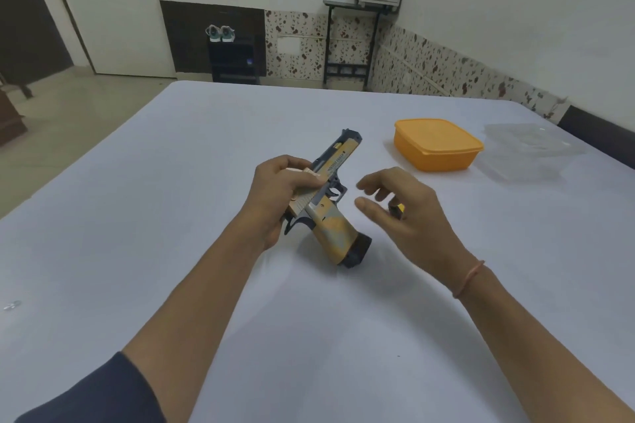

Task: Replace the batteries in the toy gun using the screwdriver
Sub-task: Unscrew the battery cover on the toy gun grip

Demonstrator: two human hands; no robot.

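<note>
Gripping toy gun (330, 216) slide: left hand (275, 195); right hand (409, 213) spread beside grip.

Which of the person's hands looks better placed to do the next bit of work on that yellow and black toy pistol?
Probably the right hand. It hovers free beside the yellow and black toy pistol's grip, with a small dark object half hidden under its fingers. The left hand is occupied, gripping the slide to steady the pistol above the white table.

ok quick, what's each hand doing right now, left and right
Left hand: closed around the toy gun, gripping its slide.
Right hand: open beside the gun, not touching it; a small dark object sits under its fingers, unclear if held.
</note>
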